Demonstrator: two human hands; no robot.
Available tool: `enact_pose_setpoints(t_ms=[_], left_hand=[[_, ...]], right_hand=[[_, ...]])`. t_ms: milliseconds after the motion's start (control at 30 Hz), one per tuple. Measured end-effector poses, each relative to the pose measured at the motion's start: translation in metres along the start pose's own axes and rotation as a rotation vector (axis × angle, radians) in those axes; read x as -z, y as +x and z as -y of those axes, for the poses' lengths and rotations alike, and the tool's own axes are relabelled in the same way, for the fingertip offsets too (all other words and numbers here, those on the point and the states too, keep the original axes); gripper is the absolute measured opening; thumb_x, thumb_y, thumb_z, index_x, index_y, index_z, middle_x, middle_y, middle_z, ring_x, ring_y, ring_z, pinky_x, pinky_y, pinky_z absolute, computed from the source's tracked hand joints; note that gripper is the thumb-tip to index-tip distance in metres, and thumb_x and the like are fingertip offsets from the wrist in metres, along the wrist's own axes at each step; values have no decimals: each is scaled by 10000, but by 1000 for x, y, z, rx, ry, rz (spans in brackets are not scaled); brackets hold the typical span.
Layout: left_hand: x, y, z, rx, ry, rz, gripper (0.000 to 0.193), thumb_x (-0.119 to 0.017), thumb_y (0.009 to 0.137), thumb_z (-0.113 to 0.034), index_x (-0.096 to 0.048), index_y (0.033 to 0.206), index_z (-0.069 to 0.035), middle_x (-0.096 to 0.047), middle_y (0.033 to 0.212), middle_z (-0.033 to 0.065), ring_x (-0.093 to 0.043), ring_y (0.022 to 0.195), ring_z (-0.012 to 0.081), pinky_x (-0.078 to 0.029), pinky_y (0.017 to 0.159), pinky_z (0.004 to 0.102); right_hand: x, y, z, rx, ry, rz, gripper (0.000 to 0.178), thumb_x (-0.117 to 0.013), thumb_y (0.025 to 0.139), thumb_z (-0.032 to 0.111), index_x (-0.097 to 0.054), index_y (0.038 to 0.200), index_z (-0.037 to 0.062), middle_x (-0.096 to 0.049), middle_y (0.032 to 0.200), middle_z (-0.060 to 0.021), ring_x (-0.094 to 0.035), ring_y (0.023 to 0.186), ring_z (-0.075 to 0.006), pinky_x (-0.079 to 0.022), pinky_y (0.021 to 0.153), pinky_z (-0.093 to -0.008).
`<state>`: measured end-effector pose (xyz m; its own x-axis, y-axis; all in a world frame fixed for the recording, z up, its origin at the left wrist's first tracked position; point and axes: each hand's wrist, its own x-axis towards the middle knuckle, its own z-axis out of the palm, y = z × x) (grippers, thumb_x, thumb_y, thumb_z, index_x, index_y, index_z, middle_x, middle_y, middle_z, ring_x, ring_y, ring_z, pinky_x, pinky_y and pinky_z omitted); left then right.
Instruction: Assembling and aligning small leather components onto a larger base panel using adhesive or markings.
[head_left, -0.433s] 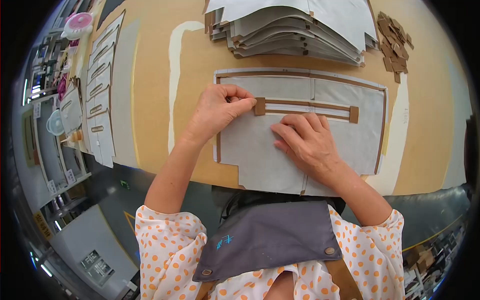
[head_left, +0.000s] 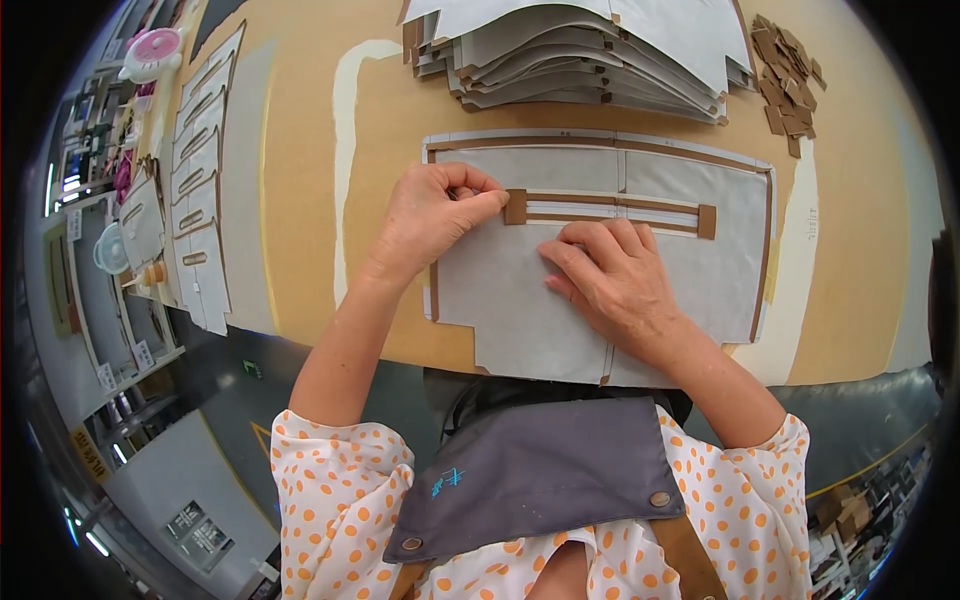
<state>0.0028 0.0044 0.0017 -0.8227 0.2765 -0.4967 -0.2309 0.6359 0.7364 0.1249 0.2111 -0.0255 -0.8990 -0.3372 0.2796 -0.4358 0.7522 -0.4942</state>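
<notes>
A grey panel (head_left: 500,290) edged with brown strips lies on the table in front of me. Across its upper part runs a long slot (head_left: 580,208) framed by brown and white strips. Brown rectangular patches cover the slot's ends, a left patch (head_left: 516,207) and a right patch (head_left: 707,222). My left hand (head_left: 440,215) is closed in a pinch, its fingertips at the left patch's outer edge; whatever lies between them is hidden. My right hand (head_left: 615,275) rests on the panel just below the slot, fingers loosely bent and thumb apart, holding nothing visible.
Beyond the panel rises a stack of similar grey panels (head_left: 570,50). Small brown pieces (head_left: 785,85) lie heaped at the far right. Slotted grey pieces (head_left: 200,190) overlap in a row on the left, near a pink and white fan (head_left: 152,53). The table's near edge (head_left: 410,362) runs close to me.
Both hands keep nearly the same pose and place on the panel. The whole view has shifted slightly, with the panel and stack a little higher in the picture.
</notes>
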Motion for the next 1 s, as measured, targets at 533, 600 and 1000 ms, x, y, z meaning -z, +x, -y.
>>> enact_pose_setpoints(t_ms=[533, 600, 1000], left_hand=[[-3, -2, 2, -47, -32, -30, 194, -764, 799, -172, -756, 905, -10, -579, 679, -58, -479, 640, 33, -387, 573, 213], [-3, -2, 3, -53, -23, -34, 193, -760, 800, -169, -755, 909, -9, -577, 676, -58, -480, 641, 34, -392, 574, 214], [-4, -1, 6, -92, -6, -39, 228, -775, 799, -193, -719, 903, 2, -532, 654, -64, -474, 629, 39, -404, 571, 228]], right_hand=[[6, 3, 5, 11, -37, 11, 520, -785, 762, 278, -604, 1218, 107, -567, 1075, -33, -531, 956, -211, -409, 812, -359], [6, 6, 8, 20, -63, 32, 567, -777, 770, 314, -589, 1262, 104, -555, 1065, -34, -521, 939, -208, -401, 805, -356], [-5, 13, 10, 23, -176, 58, 614, -725, 818, 414, -575, 1331, 113, -485, 990, -20, -472, 911, -195, -359, 772, -373]])
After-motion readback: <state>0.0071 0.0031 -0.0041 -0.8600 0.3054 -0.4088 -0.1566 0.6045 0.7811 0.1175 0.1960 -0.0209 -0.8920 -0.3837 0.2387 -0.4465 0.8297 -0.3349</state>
